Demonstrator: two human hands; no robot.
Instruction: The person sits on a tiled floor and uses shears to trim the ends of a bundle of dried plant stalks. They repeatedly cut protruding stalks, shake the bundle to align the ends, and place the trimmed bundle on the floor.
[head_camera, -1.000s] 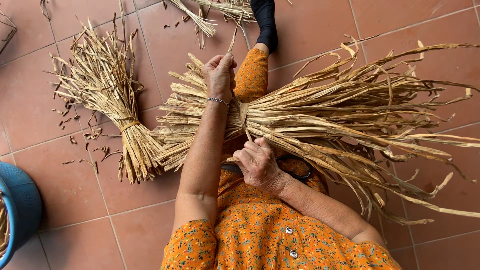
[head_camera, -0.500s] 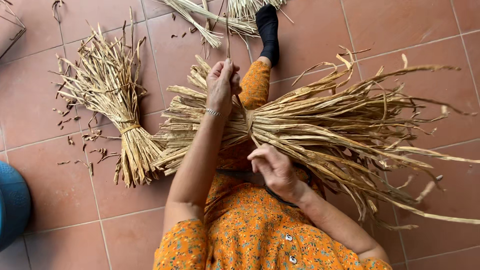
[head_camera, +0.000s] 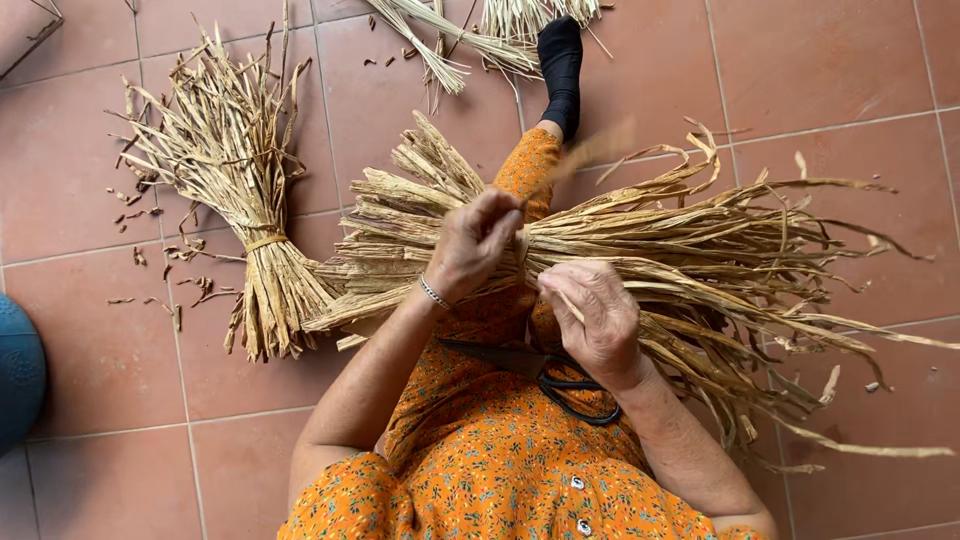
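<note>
- Dry leaf bundle across the lap, long axis left to right, cut butts pointing left, loose tips fanning right.
- Left hand clamped on the waist of the bundle; right hand pinched together on a tie strand.
- Risk: slack in the tie, leaves slipping loose onto the tiled floor.
- Black scissors under the right wrist: snag hazard.
- Tied bundle lying well apart to the left.

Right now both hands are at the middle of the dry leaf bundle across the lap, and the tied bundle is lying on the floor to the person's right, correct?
Not quite. The head view shows the tied bundle on the tiled floor to the person's left, not the right. The rest holds: the left hand and right hand are both at the middle of the dry leaf bundle lying across the lap.
</note>
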